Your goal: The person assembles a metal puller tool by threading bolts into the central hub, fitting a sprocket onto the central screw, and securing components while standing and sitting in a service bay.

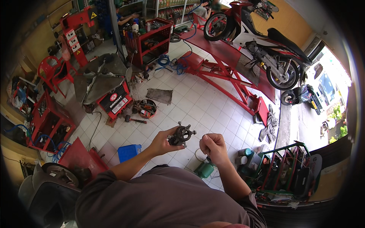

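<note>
Left hand [161, 142] fingers gripping a dark round metal part [181, 135] with studs, right hand [213, 147] just beside it, fingers curled shut, green can [204, 170] on the tiled floor [197, 102] below them

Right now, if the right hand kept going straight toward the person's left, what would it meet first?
Probably the dark metal wheel-shaped part held in the left hand; the right hand sits just beside it, fist closed, though depth is unclear.

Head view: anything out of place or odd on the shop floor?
Mostly loose clutter on the white tile floor: a grey rag crumpled beside the red lift ramp, a dark mat lying askew, a hammer left out. No spill visible. The left hand holds a dark metal part.
</note>
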The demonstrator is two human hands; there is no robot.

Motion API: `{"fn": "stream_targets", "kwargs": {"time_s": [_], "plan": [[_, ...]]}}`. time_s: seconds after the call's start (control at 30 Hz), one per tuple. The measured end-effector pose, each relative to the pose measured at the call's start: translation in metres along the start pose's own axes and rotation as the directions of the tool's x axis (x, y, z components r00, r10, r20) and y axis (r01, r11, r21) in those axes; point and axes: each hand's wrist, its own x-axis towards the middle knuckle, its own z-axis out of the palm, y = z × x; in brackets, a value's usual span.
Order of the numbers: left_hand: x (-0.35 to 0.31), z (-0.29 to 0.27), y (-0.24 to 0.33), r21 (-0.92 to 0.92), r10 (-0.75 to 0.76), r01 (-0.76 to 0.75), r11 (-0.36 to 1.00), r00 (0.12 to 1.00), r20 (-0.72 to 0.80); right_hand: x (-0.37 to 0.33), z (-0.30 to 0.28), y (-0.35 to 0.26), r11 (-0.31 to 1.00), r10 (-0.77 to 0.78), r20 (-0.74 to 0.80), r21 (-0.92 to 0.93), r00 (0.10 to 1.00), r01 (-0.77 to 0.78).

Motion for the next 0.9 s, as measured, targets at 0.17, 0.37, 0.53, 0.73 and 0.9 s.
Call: {"fn": "stream_targets", "kwargs": {"time_s": [0.17,0.37,0.53,0.73,0.9], "plan": [[-0.003,-0.002,0.003,-0.054,-0.064,0.065,0.996,0.997,0.032,0.006,0.023,-0.014,0.998,-0.061,-0.065,-0.008,0.996,0.061],[0.002,0.003,-0.013,-0.046,0.0,-0.002,0.999,0.999,-0.034,0.006,0.005,0.001,0.991,-0.096,-0.066,0.088,0.993,0.101],[0.003,0.008,-0.022,-0.081,-0.01,0.007,0.997,0.999,-0.039,0.002,0.005,-0.005,0.995,0.101,0.048,-0.001,0.994,-0.101],[0.006,0.011,-0.023,-0.026,0.051,-0.051,0.998,0.999,-0.019,0.008,0.012,-0.005,0.998,-0.024,-0.03,0.063,0.999,0.026],[0.009,0.015,-0.016,-0.172,0.055,-0.058,0.983,0.998,-0.022,0.006,-0.002,0.007,0.97,-0.078,-0.094,0.223,0.993,0.097]]}}
